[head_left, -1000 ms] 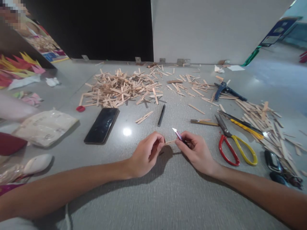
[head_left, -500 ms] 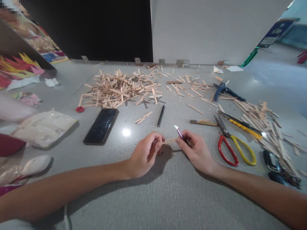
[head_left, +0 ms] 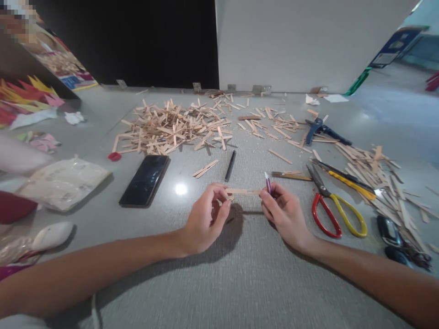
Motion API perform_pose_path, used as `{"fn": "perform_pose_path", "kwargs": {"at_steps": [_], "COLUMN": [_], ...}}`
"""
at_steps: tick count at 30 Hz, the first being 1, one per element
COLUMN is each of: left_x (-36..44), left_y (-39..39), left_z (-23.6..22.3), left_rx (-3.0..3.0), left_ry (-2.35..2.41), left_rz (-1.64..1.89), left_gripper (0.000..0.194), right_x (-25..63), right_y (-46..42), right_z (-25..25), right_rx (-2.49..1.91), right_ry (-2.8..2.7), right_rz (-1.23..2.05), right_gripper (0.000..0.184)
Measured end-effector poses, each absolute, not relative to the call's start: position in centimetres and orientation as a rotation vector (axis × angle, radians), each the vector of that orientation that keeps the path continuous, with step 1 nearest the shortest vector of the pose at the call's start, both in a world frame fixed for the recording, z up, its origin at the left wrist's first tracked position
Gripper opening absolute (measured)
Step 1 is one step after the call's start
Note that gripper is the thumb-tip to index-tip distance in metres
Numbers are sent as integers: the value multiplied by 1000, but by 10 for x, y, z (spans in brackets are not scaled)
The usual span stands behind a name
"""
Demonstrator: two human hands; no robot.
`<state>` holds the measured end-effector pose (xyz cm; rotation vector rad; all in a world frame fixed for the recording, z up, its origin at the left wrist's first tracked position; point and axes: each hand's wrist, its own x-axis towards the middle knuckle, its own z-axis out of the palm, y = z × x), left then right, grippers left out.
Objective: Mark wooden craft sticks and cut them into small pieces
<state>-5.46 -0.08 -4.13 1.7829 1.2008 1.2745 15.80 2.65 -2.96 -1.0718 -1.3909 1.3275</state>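
Note:
Both my hands are raised over the grey table, with a thin wooden craft stick spanning the space between them. My left hand pinches the stick's left end; a second short piece of wood seems to show just below its fingertips. The fingers of my right hand are closed round a small purple glue tube, its white pointed nozzle upward. The stick's right end meets the thumb and fingertips of that hand. A black pen and a few loose craft sticks lie beyond my hands.
A large heap of craft sticks lies behind the phone. To the right are red-and-yellow-handled scissors, a yellow cutter, blue pliers and more sticks. A white mouse and a plastic packet lie left.
My hands have drawn slightly apart, so more of the craft stick shows between them. The glue tube has shifted right and stands more upright.

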Motion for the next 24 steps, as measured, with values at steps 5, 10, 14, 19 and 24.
{"fn": "perform_pose_path", "kwargs": {"at_steps": [5, 10, 14, 19, 24], "left_x": [-55, -54, -53, -52, -52], "left_y": [1, 9, 12, 8, 8], "left_z": [-40, -31, -28, -28, -32], "left_rx": [1472, 1284, 1277, 1064, 1137], "left_ry": [1091, 954, 955, 906, 992], "left_rz": [1128, 1156, 1183, 1218, 1160], "left_gripper": [25, 36, 40, 45, 44], "right_x": [158, 157, 158, 160, 161], "right_y": [24, 23, 21, 18, 12], "right_z": [-28, -22, -20, -29, -40], "right_rx": [-1066, -1081, -1111, -1138, -1047], "right_ry": [-1493, -1684, -1778, -1721, -1680], "right_rz": [1297, 1295, 1275, 1147, 1165], "right_gripper": [44, 38, 32, 26, 43]}}
